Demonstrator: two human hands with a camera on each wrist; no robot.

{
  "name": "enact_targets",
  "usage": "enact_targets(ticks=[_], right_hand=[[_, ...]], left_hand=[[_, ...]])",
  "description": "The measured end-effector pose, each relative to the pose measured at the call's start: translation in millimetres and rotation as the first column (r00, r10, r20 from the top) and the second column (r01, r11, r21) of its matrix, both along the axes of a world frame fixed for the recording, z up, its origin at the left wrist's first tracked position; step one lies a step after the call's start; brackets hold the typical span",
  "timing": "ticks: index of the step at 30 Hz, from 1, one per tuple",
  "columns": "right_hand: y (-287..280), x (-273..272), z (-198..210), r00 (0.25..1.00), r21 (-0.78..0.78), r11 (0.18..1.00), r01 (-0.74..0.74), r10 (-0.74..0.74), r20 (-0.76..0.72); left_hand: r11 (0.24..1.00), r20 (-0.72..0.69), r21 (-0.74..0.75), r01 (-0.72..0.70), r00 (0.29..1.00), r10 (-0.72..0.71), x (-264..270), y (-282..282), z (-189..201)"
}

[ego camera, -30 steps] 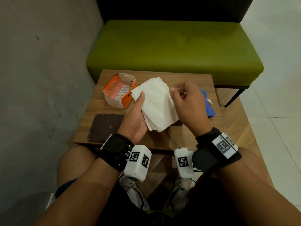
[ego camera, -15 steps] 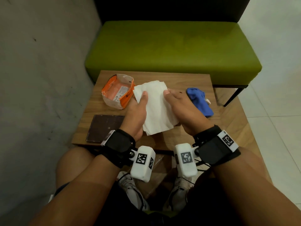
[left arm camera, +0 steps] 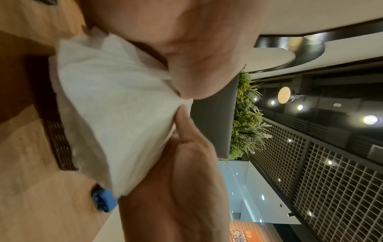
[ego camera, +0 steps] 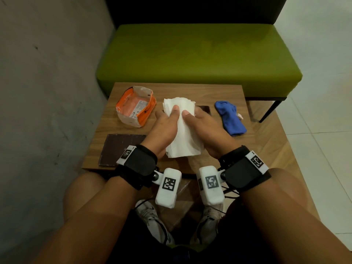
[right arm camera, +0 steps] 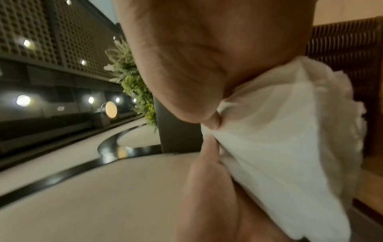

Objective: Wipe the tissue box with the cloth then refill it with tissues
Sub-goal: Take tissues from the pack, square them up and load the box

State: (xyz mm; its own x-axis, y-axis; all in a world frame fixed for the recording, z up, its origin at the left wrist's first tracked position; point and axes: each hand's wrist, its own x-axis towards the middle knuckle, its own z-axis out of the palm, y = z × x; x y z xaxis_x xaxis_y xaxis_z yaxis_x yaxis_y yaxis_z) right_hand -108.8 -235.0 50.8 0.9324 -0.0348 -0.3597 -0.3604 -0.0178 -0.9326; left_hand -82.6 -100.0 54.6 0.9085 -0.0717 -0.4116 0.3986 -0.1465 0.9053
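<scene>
A stack of white tissues (ego camera: 182, 134) is held between both hands above the wooden table (ego camera: 224, 92). My left hand (ego camera: 163, 128) grips its left side and my right hand (ego camera: 204, 126) its right side, with both thumbs pressed on top close together. In the wrist views the tissues (left arm camera: 116, 114) (right arm camera: 279, 131) bulge between the thumbs. A corner of the dark tissue box (ego camera: 204, 109) shows just beyond my right hand; most of it is hidden under the stack. The blue cloth (ego camera: 230, 119) lies crumpled to the right, untouched.
An opened orange tissue wrapper (ego camera: 135, 109) sits at the table's back left. A flat dark brown panel (ego camera: 120, 149) lies at the front left. A green bench (ego camera: 198, 58) stands behind the table, a grey wall to the left. My knees are under the near edge.
The right hand shifted from the stack's far right edge onto its top. Both hands squeezed the stack narrower, thumbs now nearly touching, and carried it forward over the dark box.
</scene>
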Motion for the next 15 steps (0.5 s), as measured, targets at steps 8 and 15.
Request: enact_targets(ticks=[8, 15], right_hand=[[-8, 10, -3, 0.953, 0.319, 0.900, 0.297, -0.303, -0.033], [0, 4, -2, 0.955, 0.419, 0.878, 0.232, -0.288, 0.074]], left_hand=[[0.964, -0.115, -0.266, 0.011, 0.992, -0.043, 3, 20, 7], [0.937, -0.048, -0.345, -0.049, 0.998, 0.034, -3, 31, -1]])
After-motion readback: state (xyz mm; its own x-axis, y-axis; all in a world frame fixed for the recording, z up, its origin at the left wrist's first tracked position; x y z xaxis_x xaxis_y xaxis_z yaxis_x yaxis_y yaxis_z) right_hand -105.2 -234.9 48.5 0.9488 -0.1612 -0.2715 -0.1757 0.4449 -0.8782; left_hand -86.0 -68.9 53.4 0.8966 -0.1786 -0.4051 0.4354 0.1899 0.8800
